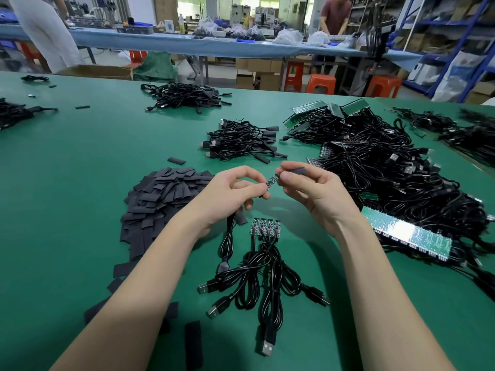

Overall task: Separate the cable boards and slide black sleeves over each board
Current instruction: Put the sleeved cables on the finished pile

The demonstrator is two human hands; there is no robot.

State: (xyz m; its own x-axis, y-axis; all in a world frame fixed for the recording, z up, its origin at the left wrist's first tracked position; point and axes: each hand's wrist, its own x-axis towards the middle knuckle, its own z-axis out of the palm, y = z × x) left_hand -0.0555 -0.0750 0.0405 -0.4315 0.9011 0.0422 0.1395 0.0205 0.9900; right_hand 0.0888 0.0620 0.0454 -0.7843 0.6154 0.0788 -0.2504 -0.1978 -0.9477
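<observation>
My left hand (233,194) pinches the cable end of a small green cable board (272,181) above the table. Its black cable (226,242) hangs down from that hand. My right hand (308,188) pinches a black sleeve (297,171) whose open end meets the board's far tip. Below my hands a strip of several joined boards (265,227) lies on the green table (80,162) with its USB cables (265,285) spread toward me. A heap of flat black sleeves (163,199) lies to the left.
A big tangle of cables with board panels (401,183) fills the right side. One long panel (407,232) lies near my right forearm. Sleeved cables lie in piles at centre (241,140) and farther back (184,96). People work at a far bench.
</observation>
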